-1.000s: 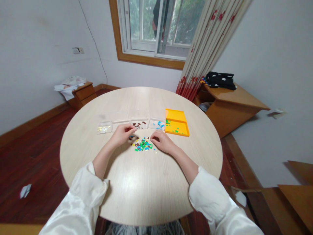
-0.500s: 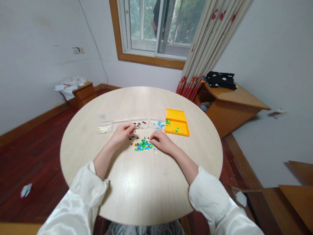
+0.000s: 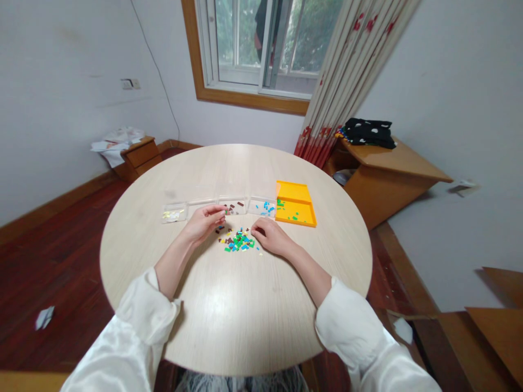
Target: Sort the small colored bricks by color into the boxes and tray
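Note:
A loose pile of small toy building bricks [image 3: 239, 242] in green, blue, brown, yellow and white lies on the round table. My left hand [image 3: 206, 222] hovers at the pile's upper left, thumb and fingers pinched on what looks like a small green brick [image 3: 226, 213]. Just beyond its fingertips, a clear box [image 3: 245, 206] holds brown bricks. My right hand [image 3: 270, 236] rests at the pile's right edge with fingers curled together; whatever they hold, if anything, is hidden.
Left of the brown bricks stands a clear box [image 3: 174, 220] with pale yellow pieces. Blue bricks [image 3: 267, 208] lie in another clear box. An open yellow-orange case [image 3: 304, 203] holds several green bricks. The pale wood table [image 3: 237, 321] is round; a cabinet [image 3: 392, 169] stands behind right.
Both hands stay almost where they were. The green brick at my left fingertips shows less now, and my right fingers have shifted very slightly right.

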`<state>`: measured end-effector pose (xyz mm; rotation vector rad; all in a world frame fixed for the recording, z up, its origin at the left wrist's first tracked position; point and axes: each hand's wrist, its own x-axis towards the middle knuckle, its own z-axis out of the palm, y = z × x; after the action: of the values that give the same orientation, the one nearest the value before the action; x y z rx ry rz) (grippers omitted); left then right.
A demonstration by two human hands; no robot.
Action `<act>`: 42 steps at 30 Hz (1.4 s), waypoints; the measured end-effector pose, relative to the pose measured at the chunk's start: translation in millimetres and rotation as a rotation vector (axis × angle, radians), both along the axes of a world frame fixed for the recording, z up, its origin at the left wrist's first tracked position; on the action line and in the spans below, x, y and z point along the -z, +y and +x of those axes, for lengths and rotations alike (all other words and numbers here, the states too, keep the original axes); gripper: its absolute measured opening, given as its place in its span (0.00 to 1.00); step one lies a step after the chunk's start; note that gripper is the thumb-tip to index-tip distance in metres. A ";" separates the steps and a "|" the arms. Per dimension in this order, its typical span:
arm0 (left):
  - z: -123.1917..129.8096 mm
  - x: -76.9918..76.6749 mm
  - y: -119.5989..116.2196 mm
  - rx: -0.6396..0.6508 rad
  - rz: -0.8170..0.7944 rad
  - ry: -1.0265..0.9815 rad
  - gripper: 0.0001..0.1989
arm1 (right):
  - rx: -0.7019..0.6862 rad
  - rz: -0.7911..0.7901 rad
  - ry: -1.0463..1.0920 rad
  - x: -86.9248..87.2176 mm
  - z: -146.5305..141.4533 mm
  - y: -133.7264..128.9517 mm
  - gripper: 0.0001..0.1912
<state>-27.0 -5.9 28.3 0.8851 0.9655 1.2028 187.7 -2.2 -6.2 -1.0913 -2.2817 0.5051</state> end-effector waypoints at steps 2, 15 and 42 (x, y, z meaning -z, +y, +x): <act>0.9 -1.2 -0.4 0.002 0.009 0.015 0.19 | 0.012 -0.011 0.026 0.6 0.1 0.0 0.06; 1.9 -0.3 1.0 -0.022 0.044 0.059 0.20 | 0.177 0.020 0.309 1.4 2.9 2.2 0.07; 6.6 4.1 -0.5 -0.152 0.275 0.305 0.12 | 0.222 0.156 0.404 0.0 4.1 4.7 0.08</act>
<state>-20.4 -6.5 24.3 1.2582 1.1433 1.3773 191.8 2.5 -6.2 -1.0411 -1.7941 0.4076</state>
